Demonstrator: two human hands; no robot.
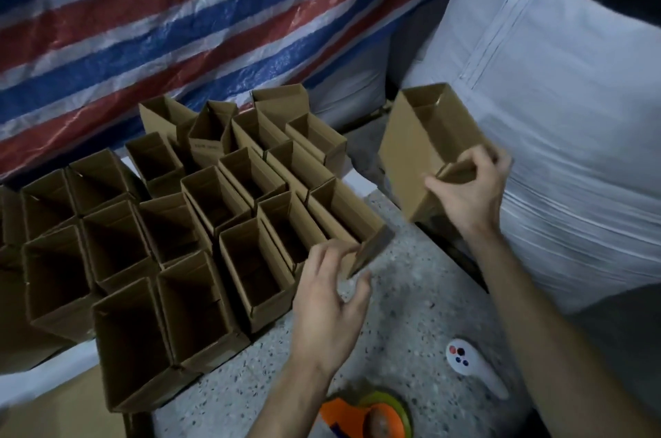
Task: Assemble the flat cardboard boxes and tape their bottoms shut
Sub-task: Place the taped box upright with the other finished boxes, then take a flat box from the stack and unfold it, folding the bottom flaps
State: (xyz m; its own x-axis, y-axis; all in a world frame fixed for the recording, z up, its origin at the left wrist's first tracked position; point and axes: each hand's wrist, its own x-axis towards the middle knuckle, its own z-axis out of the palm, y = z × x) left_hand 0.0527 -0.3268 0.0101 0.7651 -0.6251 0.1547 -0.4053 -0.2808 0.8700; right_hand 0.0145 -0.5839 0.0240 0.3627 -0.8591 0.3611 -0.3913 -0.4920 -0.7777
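Orange-and-green tape dispenser (368,416) lies bottom centre on the speckled floor (411,312). Above it, the left hand (332,298) curls at a blurred flap of the brown open boxes (179,241) massed centre left; whether it pinches cannot be told. Farther, centre right, the right hand (468,187) grips the rim of a tilted brown cardboard box (411,144), held aloft. Light, stiff card, probably dent-prone: best held by rim or corners.
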